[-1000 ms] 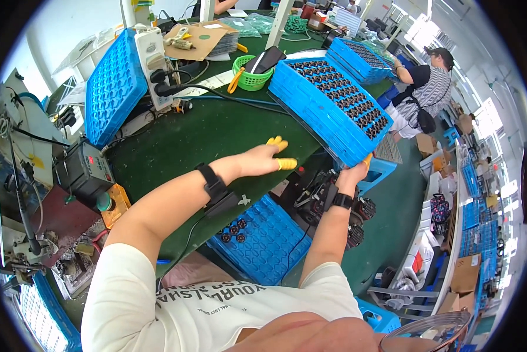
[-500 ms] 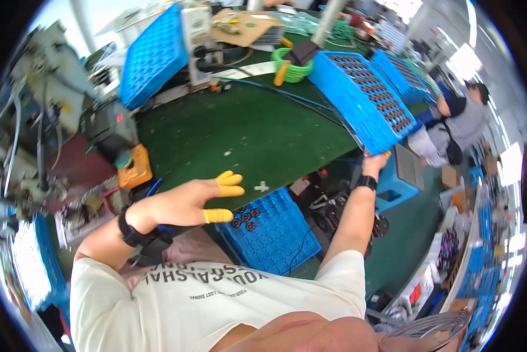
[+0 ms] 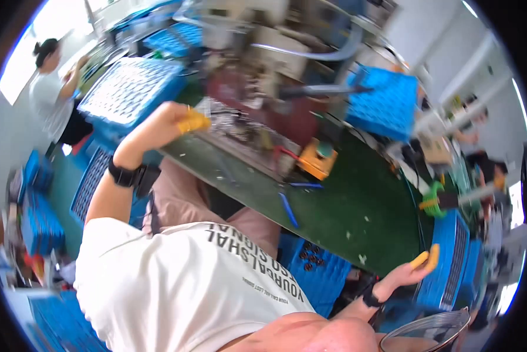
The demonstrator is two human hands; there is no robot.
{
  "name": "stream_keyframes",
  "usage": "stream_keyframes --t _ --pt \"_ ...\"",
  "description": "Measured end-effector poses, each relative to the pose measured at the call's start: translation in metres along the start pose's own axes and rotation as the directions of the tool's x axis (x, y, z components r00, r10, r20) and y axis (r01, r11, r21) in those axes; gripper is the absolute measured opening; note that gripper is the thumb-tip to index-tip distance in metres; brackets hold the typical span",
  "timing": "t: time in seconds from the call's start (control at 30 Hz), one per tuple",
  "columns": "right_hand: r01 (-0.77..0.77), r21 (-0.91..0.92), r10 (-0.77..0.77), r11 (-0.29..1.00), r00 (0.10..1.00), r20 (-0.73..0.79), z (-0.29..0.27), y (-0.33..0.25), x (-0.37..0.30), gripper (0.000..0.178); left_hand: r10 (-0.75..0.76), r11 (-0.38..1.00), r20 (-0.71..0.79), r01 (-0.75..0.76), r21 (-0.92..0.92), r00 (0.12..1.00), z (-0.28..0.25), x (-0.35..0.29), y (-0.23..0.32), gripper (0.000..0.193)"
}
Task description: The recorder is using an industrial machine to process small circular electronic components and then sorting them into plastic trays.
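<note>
While the view has swung hard since a second ago, the left hand point(image 3: 164, 120), fingers curled and empty, is now raised beside a blue tray point(image 3: 128, 88), and the right hand point(image 3: 413, 267) is spread against another blue tray's edge point(image 3: 445, 264).

Green-topped workbench point(image 3: 357, 205) (blurred), bright window point(image 3: 17, 70) apparently at left.

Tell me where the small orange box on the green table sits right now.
In the head view, the small orange box sits just right of centre on the green table, at the edge of the grey machine base, between the left hand and right hand.
</note>
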State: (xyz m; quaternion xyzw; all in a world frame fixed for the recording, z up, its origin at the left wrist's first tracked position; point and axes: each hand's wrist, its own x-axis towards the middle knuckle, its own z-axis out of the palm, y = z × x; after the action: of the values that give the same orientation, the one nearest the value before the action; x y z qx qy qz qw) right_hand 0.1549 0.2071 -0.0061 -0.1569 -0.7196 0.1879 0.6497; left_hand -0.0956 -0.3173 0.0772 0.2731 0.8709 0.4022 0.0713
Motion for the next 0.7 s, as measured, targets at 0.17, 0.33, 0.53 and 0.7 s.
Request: stream_keyframes --t 0.17,0.33,0.53,0.7 --pt "-0.072 0.327 -0.19 0.942 0.69 0.698 0.062 -0.113 -0.034 0.017 -0.178 0.958 -0.589 0.276 0.081 0.788 -0.124 -0.043 -0.149 0.023" --pt "-0.334 0.473 -0.443 0.815 0.165 0.881 0.135 -0.234 -0.081 0.031 -0.148 0.721 -0.904 0.669 0.18 0.401 -0.253 -0.125 -0.318 0.036" --pt "-0.647 0.449 -0.603 0.615 -0.02 0.797 0.235 -0.346 -0.162 0.06 -0.432 0.557 -0.764 0.808 0.192 0.479 -0.317 -0.123 -0.43 0.05" --pt "-0.647 0.401 -0.494 0.648 0.043 0.868 0.325 -0.413 -0.244 0.072 -0.468 0.641 -0.725 0.759 0.115 0.506 -0.321 -0.12 -0.389 0.055"
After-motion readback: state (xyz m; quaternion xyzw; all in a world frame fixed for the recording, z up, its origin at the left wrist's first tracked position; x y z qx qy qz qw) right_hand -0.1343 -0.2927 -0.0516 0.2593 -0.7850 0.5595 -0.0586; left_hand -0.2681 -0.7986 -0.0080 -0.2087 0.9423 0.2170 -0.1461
